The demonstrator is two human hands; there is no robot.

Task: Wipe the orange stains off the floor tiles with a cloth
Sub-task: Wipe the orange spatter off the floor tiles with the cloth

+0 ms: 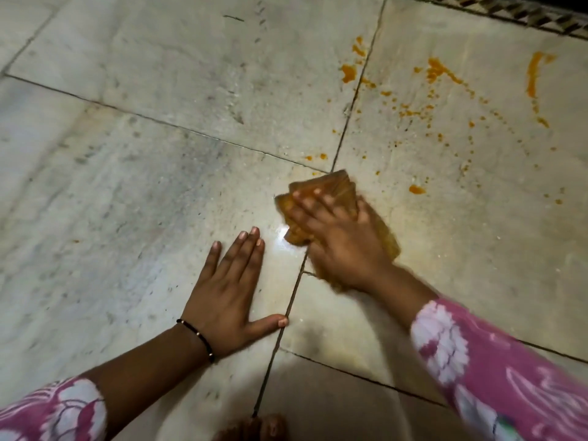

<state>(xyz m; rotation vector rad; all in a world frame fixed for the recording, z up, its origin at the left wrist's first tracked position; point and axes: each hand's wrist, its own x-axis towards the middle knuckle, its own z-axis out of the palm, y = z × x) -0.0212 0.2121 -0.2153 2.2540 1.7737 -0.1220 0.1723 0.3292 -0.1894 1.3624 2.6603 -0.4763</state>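
Head view, step: wiping was under way. The right hand pressed a folded, orange-soaked cloth flat on the floor, fingers spread over it; whether they curled round its edge could not be told through the blur.
Head view, left hand: the left hand lay flat on the tile, fingers straight, holding nothing, apparently as a prop. A black bracelet circled its wrist.
Head view, stains: the orange stains were scattered over the far right tile, beyond the cloth and apart from it; a few spots sat near the grout line, two just ahead of the cloth. Most of the mess looked undone.
Head view, next move: likely a push forward and to the right, pressing hard, since the thicker streaks seemed dried on.
Head view, edges: a dark patterned border closed the far right corner, near the furthest streak.
Head view, room: bare tile lay open to the left and ahead; the cloth looked saturated and might smear.
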